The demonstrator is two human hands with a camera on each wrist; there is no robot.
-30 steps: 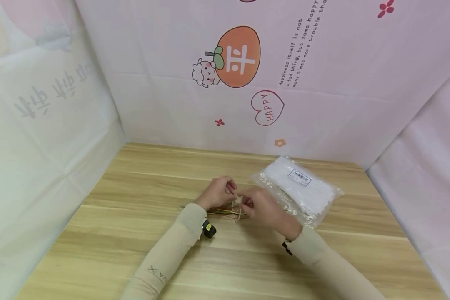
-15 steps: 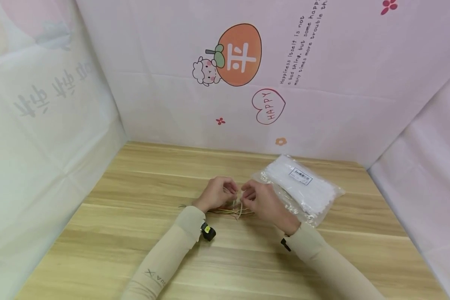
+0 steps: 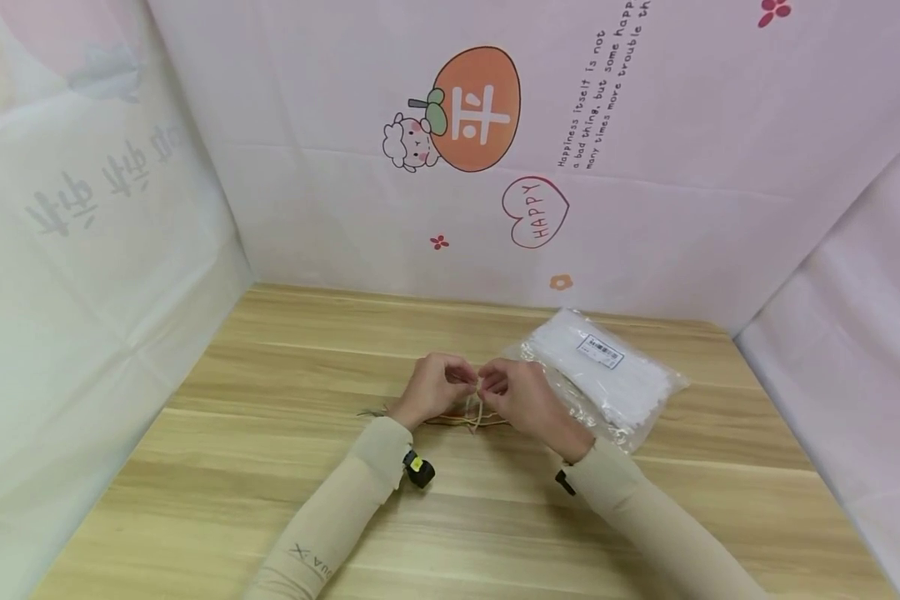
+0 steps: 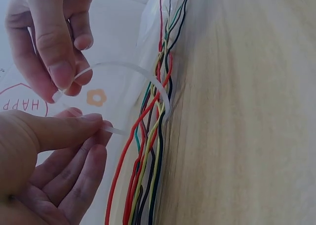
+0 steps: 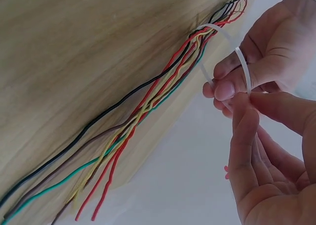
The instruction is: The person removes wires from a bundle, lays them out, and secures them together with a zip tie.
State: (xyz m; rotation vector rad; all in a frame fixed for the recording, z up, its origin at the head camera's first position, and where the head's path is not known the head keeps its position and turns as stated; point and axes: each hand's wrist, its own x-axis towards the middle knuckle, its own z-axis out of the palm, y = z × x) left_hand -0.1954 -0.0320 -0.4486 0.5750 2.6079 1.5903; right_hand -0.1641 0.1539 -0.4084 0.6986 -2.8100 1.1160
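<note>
A white cable tie (image 4: 148, 76) loops around a bundle of red, yellow, black, green and brown wires (image 5: 163, 84) lying on the wooden table. My left hand (image 3: 435, 389) pinches one end of the tie between thumb and fingers. From the other side my right hand (image 3: 528, 404) pinches the opposite end, its fingertips right at those of the left hand. In the right wrist view the tie's strap (image 5: 243, 67) arcs up from the left thumb to the right fingertips. Fingers hide both of the tie's ends. The loop stands wide and loose about the wires.
To the right of my right hand lies a clear plastic bag (image 3: 600, 367) packed with white strips and bearing a barcode label. A printed cloth wall (image 3: 345, 208) rises behind the wooden table (image 3: 480, 525), with more cloth on both sides.
My right fingers first reached toward the left hand, then drew slightly back, and now meet the left fingertips over the wires. The left hand stays nearly in place, and the bag lies unmoved.
</note>
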